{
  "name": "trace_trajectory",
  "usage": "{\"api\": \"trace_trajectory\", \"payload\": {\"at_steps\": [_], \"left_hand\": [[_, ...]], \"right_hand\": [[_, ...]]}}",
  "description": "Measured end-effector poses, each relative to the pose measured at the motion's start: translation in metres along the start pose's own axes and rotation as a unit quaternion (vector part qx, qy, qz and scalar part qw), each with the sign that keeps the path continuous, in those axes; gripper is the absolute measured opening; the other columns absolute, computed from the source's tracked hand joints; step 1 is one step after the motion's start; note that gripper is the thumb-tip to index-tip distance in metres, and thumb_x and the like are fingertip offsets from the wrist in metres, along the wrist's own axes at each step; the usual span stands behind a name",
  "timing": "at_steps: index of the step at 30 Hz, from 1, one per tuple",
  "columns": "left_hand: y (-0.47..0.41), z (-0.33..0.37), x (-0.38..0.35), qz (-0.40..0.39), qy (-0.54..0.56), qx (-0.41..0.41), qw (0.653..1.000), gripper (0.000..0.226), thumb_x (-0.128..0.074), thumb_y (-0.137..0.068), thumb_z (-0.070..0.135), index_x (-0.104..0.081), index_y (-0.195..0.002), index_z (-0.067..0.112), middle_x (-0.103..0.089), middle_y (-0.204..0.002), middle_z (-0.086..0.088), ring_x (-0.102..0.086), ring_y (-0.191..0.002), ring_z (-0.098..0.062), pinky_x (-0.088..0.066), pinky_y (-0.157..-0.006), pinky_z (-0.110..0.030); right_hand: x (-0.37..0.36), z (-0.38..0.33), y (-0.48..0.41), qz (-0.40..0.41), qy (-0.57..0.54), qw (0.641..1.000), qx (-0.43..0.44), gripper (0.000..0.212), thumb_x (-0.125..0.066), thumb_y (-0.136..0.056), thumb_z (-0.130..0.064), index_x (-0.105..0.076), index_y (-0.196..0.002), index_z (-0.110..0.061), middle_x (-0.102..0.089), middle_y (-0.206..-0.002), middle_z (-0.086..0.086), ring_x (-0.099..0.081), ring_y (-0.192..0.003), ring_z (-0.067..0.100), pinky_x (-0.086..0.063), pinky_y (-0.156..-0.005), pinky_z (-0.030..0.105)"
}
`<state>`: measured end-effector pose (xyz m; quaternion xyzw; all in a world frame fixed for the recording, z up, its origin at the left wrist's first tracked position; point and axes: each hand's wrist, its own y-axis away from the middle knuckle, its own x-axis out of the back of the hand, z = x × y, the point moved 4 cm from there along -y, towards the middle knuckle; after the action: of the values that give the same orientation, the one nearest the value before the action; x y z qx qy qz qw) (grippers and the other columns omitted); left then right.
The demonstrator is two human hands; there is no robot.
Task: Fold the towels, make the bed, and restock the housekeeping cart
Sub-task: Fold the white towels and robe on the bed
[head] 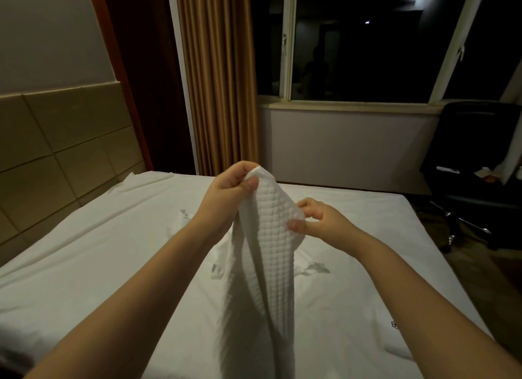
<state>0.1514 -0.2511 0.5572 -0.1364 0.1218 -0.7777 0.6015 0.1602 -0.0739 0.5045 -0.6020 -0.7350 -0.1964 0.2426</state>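
Note:
A white waffle-textured towel (265, 254) hangs upright over the bed (99, 265), its lower part draping toward me. My left hand (228, 192) pinches the towel's top corner, raised above the mattress. Lower and to the right, my right hand (322, 219) pinches the towel's right edge between thumb and fingers. The bed carries a white sheet with wrinkles. More white cloth lies crumpled on the sheet behind the towel.
A padded beige headboard (56, 152) lines the wall on the left. Brown curtains (217, 76) hang beside a dark window (367, 40). A black office chair (477, 164) with small items on its seat stands right of the bed.

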Motion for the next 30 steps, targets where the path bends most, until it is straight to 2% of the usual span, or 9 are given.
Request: {"api": "trace_trajectory", "payload": {"at_steps": [2, 6, 10, 11, 13, 16, 20, 25, 30], "left_hand": [[-0.003, 0.0, 0.005, 0.009, 0.015, 0.007, 1.0, 0.023, -0.043, -0.098, 0.008, -0.06, -0.087, 0.018, -0.062, -0.067, 0.015, -0.059, -0.063, 0.001, -0.051, -0.062, -0.017], [-0.012, 0.001, 0.026, 0.025, 0.071, 0.021, 0.997, 0.022, -0.042, -0.098, 0.01, -0.06, -0.088, 0.016, -0.062, -0.07, 0.008, -0.059, -0.065, -0.006, -0.05, -0.06, -0.019], [-0.019, -0.002, 0.051, 0.051, 0.084, 0.029, 0.995, 0.019, -0.044, -0.098, 0.014, -0.06, -0.088, 0.019, -0.06, -0.074, 0.006, -0.057, -0.069, -0.01, -0.049, -0.065, -0.024], [-0.02, -0.004, 0.057, 0.063, 0.077, 0.03, 0.995, 0.019, -0.045, -0.098, 0.015, -0.06, -0.087, 0.02, -0.06, -0.074, 0.006, -0.056, -0.07, -0.01, -0.05, -0.066, -0.024], [-0.021, -0.009, 0.068, 0.089, 0.059, 0.031, 0.994, 0.02, -0.046, -0.098, 0.015, -0.06, -0.087, 0.021, -0.059, -0.074, 0.007, -0.057, -0.07, -0.008, -0.049, -0.067, -0.024], [-0.022, -0.019, 0.085, 0.119, 0.045, 0.036, 0.991, 0.019, -0.046, -0.099, 0.015, -0.061, -0.089, 0.021, -0.059, -0.077, 0.005, -0.057, -0.073, -0.009, -0.048, -0.07, -0.026], [-0.022, -0.04, 0.106, 0.16, 0.021, 0.069, 0.984, 0.015, -0.048, -0.098, 0.018, -0.062, -0.094, 0.019, -0.058, -0.09, -0.002, -0.055, -0.086, -0.018, -0.048, -0.073, -0.029], [-0.022, -0.056, 0.112, 0.194, 0.035, 0.087, 0.977, 0.015, -0.047, -0.098, 0.018, -0.062, -0.096, 0.016, -0.056, -0.091, -0.002, -0.052, -0.089, -0.018, -0.047, -0.071, -0.027], [-0.026, -0.056, 0.102, 0.177, 0.041, 0.068, 0.981, 0.014, -0.047, -0.099, 0.017, -0.06, -0.104, 0.013, -0.056, -0.092, -0.001, -0.053, -0.087, -0.016, -0.047, -0.071, -0.027]], "right_hand": [[0.0, 0.012, -0.003, -0.005, 0.014, 1.0, -0.007, 0.029, -0.062, -0.082, -0.048, -0.06, -0.102, -0.027, -0.049, -0.116, -0.012, -0.047, -0.106, 0.008, -0.037, -0.089, 0.025], [-0.01, 0.052, -0.004, -0.051, 0.051, 0.996, -0.058, 0.048, -0.073, -0.066, -0.061, -0.058, -0.1, -0.03, -0.057, -0.112, -0.005, -0.057, -0.103, 0.018, -0.051, -0.089, 0.033], [-0.018, 0.095, -0.001, -0.056, 0.163, 0.974, -0.148, 0.063, -0.069, -0.076, -0.057, -0.056, -0.126, -0.021, -0.059, -0.124, 0.003, -0.055, -0.115, 0.025, -0.047, -0.097, 0.036], [-0.017, 0.103, -0.001, -0.049, 0.196, 0.968, -0.148, 0.053, -0.067, -0.078, -0.056, -0.061, -0.117, -0.022, -0.063, -0.116, 0.002, -0.057, -0.11, 0.023, -0.046, -0.094, 0.033], [-0.01, 0.11, -0.001, -0.021, 0.241, 0.963, -0.115, 0.03, -0.064, -0.082, -0.054, -0.06, -0.073, -0.026, -0.062, -0.077, -0.006, -0.058, -0.082, 0.015, -0.038, -0.078, 0.028], [0.007, 0.115, -0.004, 0.068, 0.276, 0.956, -0.068, 0.046, -0.06, -0.086, -0.051, -0.048, -0.053, -0.022, -0.046, -0.055, -0.007, -0.046, -0.06, 0.007, -0.026, -0.072, 0.027], [0.034, 0.107, 0.0, 0.18, 0.234, 0.955, -0.031, 0.024, -0.059, -0.09, -0.041, -0.054, -0.068, -0.034, -0.053, -0.067, -0.013, -0.046, -0.076, 0.011, -0.032, -0.085, 0.033], [0.046, 0.098, 0.001, 0.253, 0.213, 0.943, -0.013, 0.013, -0.049, -0.098, -0.019, -0.054, -0.086, -0.019, -0.054, -0.087, 0.0, -0.052, -0.082, 0.022, -0.035, -0.067, 0.028], [0.045, 0.102, 0.008, 0.324, 0.142, 0.934, -0.053, 0.017, -0.039, -0.1, -0.013, -0.056, -0.096, -0.01, -0.046, -0.101, 0.0, -0.048, -0.084, 0.018, -0.036, -0.074, 0.027]]}}
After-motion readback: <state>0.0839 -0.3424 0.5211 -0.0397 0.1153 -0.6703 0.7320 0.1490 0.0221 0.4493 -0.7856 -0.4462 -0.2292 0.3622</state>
